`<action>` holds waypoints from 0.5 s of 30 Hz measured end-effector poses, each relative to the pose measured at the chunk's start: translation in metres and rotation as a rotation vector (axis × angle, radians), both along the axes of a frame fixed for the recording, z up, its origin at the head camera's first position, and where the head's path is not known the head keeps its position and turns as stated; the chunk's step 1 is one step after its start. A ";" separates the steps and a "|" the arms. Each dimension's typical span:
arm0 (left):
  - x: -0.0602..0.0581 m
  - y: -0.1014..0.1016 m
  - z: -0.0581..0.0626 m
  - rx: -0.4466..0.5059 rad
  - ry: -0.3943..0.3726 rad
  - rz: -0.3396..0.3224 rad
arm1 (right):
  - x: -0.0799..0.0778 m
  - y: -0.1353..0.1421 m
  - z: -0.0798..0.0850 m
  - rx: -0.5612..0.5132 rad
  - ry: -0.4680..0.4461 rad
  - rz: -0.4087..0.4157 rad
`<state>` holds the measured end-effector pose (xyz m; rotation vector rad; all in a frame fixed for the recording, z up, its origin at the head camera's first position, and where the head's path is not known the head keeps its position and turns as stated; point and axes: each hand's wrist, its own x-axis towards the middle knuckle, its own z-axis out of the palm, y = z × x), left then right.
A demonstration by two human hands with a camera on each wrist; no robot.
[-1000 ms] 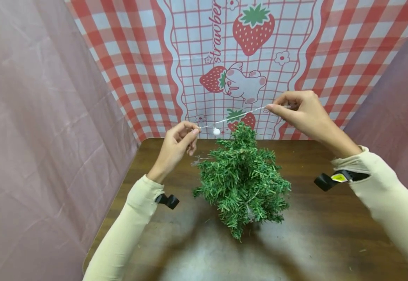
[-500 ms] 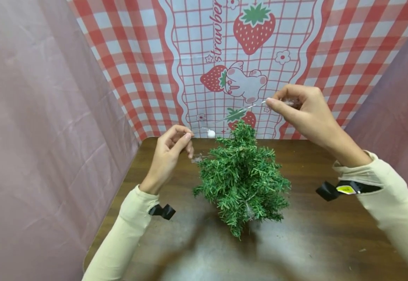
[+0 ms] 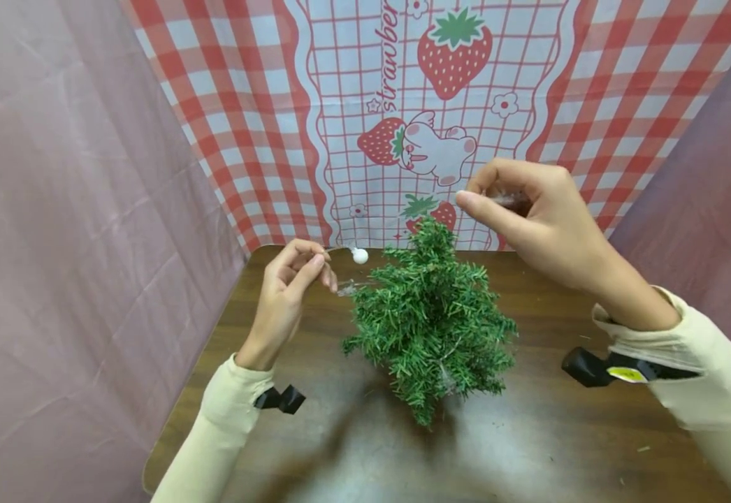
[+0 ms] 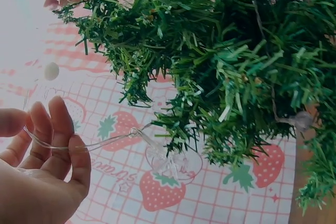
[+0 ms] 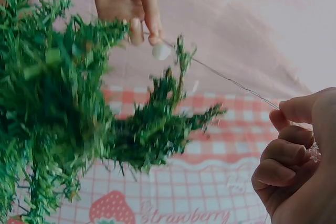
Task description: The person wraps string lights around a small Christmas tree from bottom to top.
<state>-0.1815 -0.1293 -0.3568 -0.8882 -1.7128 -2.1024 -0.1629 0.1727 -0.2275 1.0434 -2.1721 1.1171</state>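
Note:
A small green artificial Christmas tree (image 3: 428,321) stands on the table. My left hand (image 3: 280,297), left of it, pinches a thin clear string-light wire (image 4: 105,142) between thumb and fingers. A white ball (image 3: 360,256) hangs on the wire just beyond the fingertips. One clear, spiky ornament (image 4: 167,158) sits on the strand between that hand and the branches. In the right wrist view the wire stretches across to my right hand (image 3: 541,227), raised beside the treetop, whose thumb and index finger pinch it. Part of a clear bundle (image 5: 315,153) shows in the right palm.
Another clear ornament (image 3: 446,377) lies on the tree's near lower branches. The brown wooden table (image 3: 529,447) bears a few tiny scraps. A strawberry-print cloth (image 3: 340,91) hangs behind, with pink curtains (image 3: 76,209) at the sides.
My left hand has moved down and left, bringing the white ball the same way. My right hand rose slightly, then came lower and a little left. The tree has hardly moved.

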 end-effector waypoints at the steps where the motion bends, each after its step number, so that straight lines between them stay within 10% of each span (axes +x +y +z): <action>1: 0.002 -0.002 -0.001 -0.001 0.003 0.001 | 0.004 -0.002 0.000 0.008 0.017 0.004; 15: 0.043 -0.013 -0.026 -0.178 0.082 0.061 | 0.053 0.007 -0.022 0.110 0.118 0.112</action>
